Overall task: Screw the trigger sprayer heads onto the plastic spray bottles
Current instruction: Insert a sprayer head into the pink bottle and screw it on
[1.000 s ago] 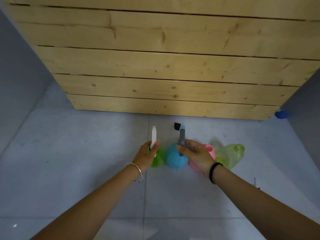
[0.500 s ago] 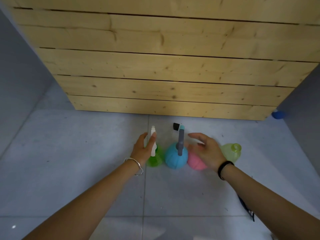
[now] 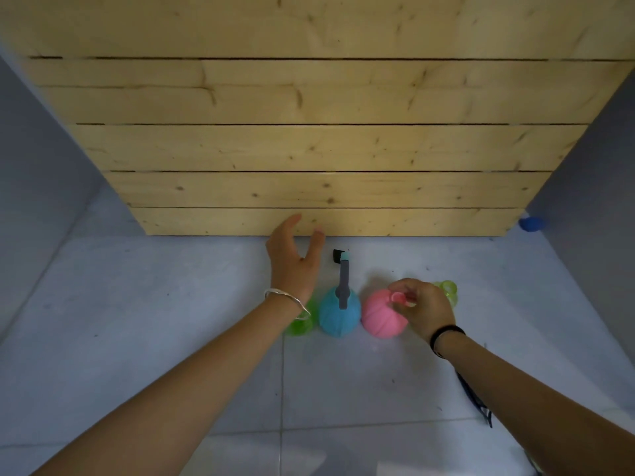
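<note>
Fingers of the left hand are straight and spread, holding nothing, raised near the lowest board of a pale wooden plank wall. A silver bracelet sits on that wrist, which hides most of a green bottle standing on the grey tiled floor. Just to its right stands a blue bottle, round and ribbed, with a grey sprayer head on top. Beside it is a pink bottle with a bare, open neck. The right hand, with a black band at the wrist, has its fingertips curled and pinching that neck. A yellow-green bottle shows partly behind this hand, also with an open neck. A small blue object lies far right, by the wall's corner
</note>
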### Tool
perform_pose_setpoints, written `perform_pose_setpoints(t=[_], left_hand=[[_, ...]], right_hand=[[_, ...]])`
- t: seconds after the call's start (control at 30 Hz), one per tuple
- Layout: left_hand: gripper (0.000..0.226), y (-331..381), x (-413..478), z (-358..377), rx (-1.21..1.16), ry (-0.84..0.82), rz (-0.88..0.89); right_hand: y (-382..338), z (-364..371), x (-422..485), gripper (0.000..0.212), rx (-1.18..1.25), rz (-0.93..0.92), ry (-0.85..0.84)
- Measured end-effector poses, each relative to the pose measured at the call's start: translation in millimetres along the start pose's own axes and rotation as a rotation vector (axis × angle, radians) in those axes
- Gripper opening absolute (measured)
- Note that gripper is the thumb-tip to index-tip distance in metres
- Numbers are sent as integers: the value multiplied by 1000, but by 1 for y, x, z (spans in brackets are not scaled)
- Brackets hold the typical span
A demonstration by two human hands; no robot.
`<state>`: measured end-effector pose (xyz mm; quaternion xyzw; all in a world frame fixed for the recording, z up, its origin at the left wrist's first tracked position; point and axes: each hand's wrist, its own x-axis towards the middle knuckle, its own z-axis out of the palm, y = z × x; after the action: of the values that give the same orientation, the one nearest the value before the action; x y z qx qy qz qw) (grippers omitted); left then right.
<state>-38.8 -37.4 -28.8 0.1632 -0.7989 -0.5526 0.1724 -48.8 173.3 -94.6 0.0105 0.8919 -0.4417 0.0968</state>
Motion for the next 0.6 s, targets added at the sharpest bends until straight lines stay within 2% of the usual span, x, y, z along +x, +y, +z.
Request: perform_pose_setpoints(t=[0.07,0.13,0.23,0.37,0.43,0.6], left_hand=[[43,14,-10,8,11,-24,159],[43,26,-21,18,-19,-121,243],[45,36,-41,41,-49,-386,203],[97,33,-62,73,215,-759,121],[109,31,-71,84,283,-874,131],[97,22,-103,110,264,-1040,159]], right_hand=[[-4,-17,-6,16,1,-42,14],[-11,-41,-12,13,37,-73,20],[-20,-87,-28,13,159,-109,54],[-19,-135,-55,17,358,-97,79],[-14,-149,-67,18,435,-66,87],[18,-163,-92,18,533,42,80]])
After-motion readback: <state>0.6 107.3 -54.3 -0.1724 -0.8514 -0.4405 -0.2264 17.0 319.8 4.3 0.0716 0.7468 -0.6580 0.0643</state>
